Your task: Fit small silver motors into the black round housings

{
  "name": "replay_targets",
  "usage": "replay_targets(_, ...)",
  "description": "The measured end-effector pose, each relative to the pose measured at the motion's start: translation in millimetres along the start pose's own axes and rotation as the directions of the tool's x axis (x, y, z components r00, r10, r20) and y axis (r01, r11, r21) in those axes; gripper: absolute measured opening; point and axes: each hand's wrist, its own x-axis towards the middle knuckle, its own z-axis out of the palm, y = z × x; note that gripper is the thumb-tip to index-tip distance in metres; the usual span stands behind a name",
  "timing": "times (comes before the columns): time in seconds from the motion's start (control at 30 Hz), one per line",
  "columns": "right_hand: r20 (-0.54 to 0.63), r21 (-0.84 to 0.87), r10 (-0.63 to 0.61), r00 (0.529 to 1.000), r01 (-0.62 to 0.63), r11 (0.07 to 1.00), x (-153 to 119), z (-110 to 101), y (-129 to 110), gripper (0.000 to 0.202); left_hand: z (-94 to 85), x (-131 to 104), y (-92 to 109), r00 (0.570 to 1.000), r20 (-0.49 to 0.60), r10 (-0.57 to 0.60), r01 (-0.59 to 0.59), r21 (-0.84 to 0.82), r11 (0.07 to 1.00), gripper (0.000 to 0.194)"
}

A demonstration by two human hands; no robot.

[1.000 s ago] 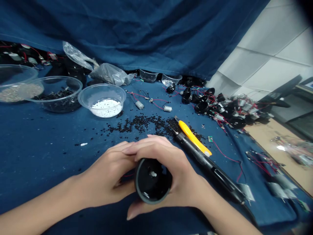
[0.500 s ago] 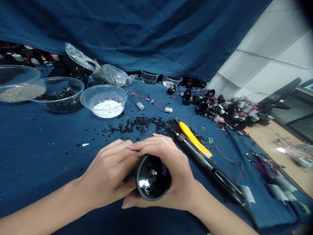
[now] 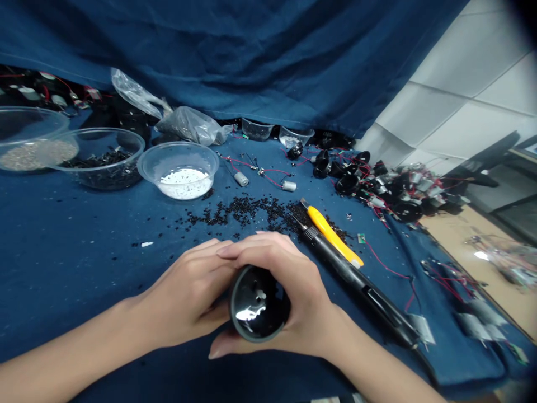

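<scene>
My right hand (image 3: 289, 291) is wrapped round a black cup-shaped part (image 3: 260, 305), its glossy hollow facing me. A small white piece and a small hole show at the bottom of the hollow. My left hand (image 3: 195, 288) is closed against the left side of the same part, its fingertips meeting those of my right hand. The far end of the part is hidden behind my fingers. Just right of my right hand lie a black electric screwdriver (image 3: 361, 291) and a yellow utility knife (image 3: 333, 232). Beyond my hands, many tiny black screws (image 3: 243, 211) are scattered.
Clear bowls hold white pieces (image 3: 187, 183), black pieces (image 3: 109, 159) and tan pieces (image 3: 39, 154). Small motors (image 3: 241, 179) with red wires lie behind the screws. A heap of wired black parts (image 3: 390, 187) stands at right. A plastic bag (image 3: 195, 124) rests by the blue curtain (image 3: 251, 61).
The black cup-shaped part has tilted or turned slightly and shifted a little left; the hole in its bottom now shows more clearly. Both hands keep their hold.
</scene>
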Motion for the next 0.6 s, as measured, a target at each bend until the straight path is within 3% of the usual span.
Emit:
replay_targets(0.43,0.048,0.032,0.018,0.999,-0.02,0.999,-0.6,-2.3,-0.9,0.064,-6.1,4.6,2.1,0.995,0.094,-0.031,0.034,-0.032,0.999,0.01)
replay_targets(0.6,0.034,0.016,-0.043,0.998,0.043,0.999,-0.4,-1.6,-2.0,0.065,-9.2,8.3,5.1,0.973,0.208,-0.099,0.104,-0.012,0.994,0.009)
